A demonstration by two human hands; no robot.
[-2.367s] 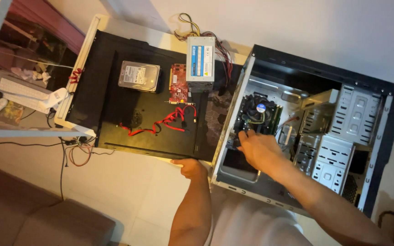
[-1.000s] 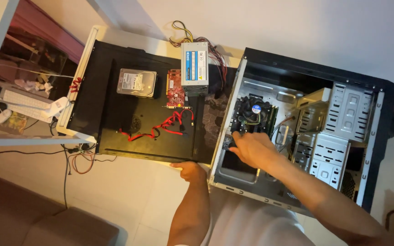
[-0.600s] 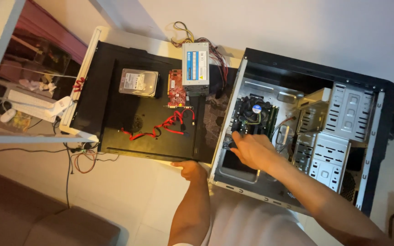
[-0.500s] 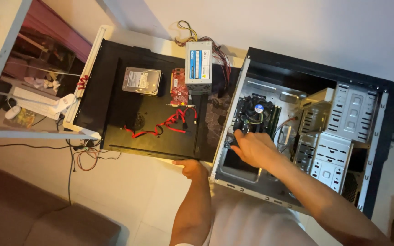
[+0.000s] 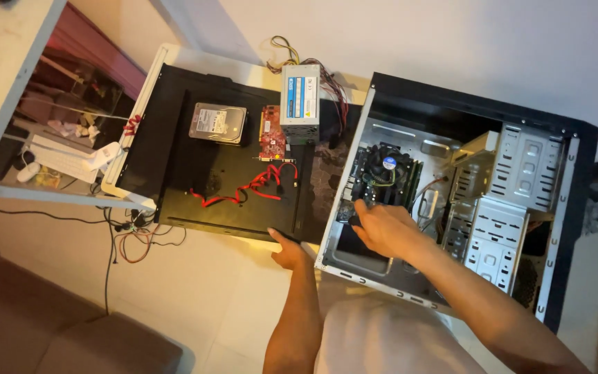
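tiled floor; left hand (image 5: 289, 251) flat, open at case (image 5: 451, 201) edge; right hand (image 5: 382, 228) inside, grip unclear.

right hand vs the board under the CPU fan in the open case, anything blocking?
Nothing visible. The right hand is already inside the open case, fingertips at the motherboard edge just below the CPU fan. What the fingers touch is hidden. Loose cables lie to its right, clear of it.

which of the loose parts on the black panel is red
The expansion card, a red circuit board lying between the silver hard drive and the grey power supply.
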